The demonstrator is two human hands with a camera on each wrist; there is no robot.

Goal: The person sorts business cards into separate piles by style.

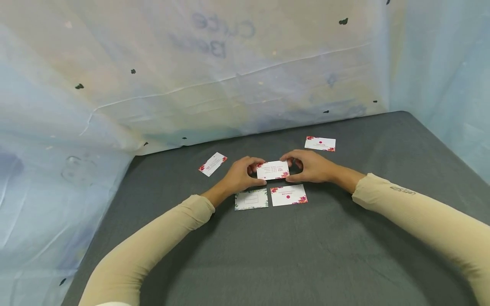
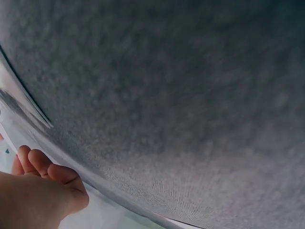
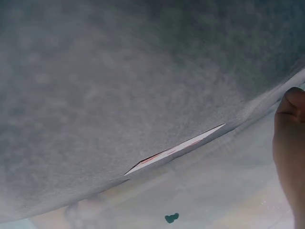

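Card [image 1: 272, 170] pinched between left hand [image 1: 240, 175] and right hand [image 1: 309, 166].

At the centre of our head view, a small white card [image 1: 273, 170] is held just above the grey table, pinched at its short ends between our left hand [image 1: 240, 174] and our right hand [image 1: 309, 166]. The card is a landscape rectangle, face up and nearly level, tilted slightly so its right end sits a little higher in the frame. We see red floral sprays at its upper-left and lower-right corners and a few lines of small red print across the middle, too fine for us to read. Our thumbs close on its near edge, with the fingers curled behind its far edge.
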